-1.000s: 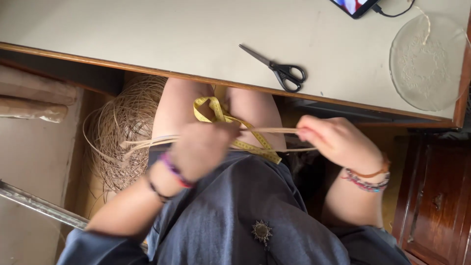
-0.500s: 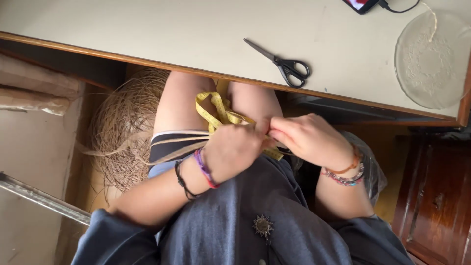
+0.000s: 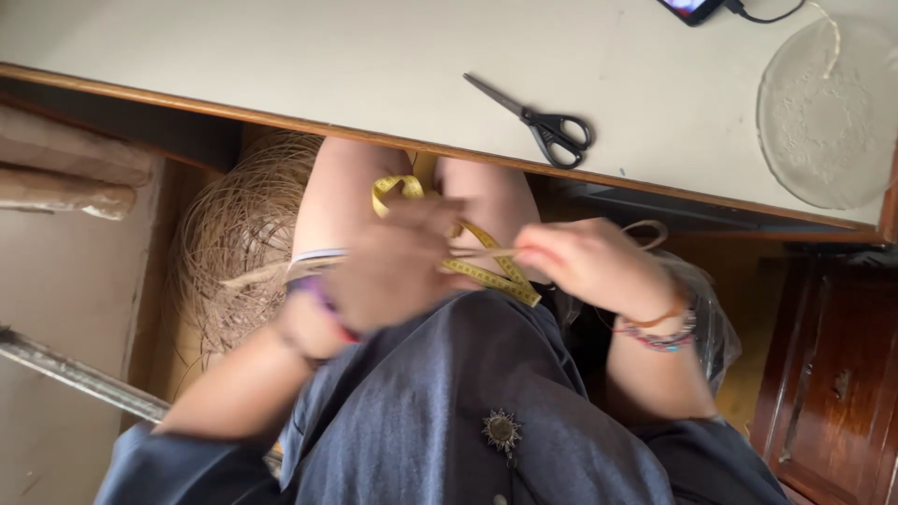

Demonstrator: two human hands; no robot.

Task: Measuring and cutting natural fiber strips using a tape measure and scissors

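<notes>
The right hand (image 3: 589, 264) pinches the end of a few pale straw strands (image 3: 482, 252) between thumb and fingertips, its grip narrow and closed on them. The strands run level from that pinch across the lap to the left hand (image 3: 388, 271), which is blurred by motion; its fingers curl around the same strands, though how tightly it grips cannot be told. Past the left hand the strands trail on toward a loose round bundle of straw fibre (image 3: 238, 243) lying on the floor beside the person's knee.

A yellow measuring tape (image 3: 486, 274) lies over the bare thighs, just under the strands, one loop of it rising above the left hand and its free end slanting down onto the dark blue garment (image 3: 449, 402) that covers the lap. A small round metal brooch (image 3: 501, 429) is pinned to that garment, lower than the tape. Beaded bracelets (image 3: 659, 332) circle the right wrist, and a purple band shows at the left wrist.

Above the tape, beyond the knees, runs the wooden edge of the pale tabletop (image 3: 281, 65). On it, black-handled scissors (image 3: 543, 122) lie closed, and farther to the right of them sits a clear glass plate (image 3: 828, 112). A dark wooden cabinet (image 3: 832, 383) stands right of the right forearm.
</notes>
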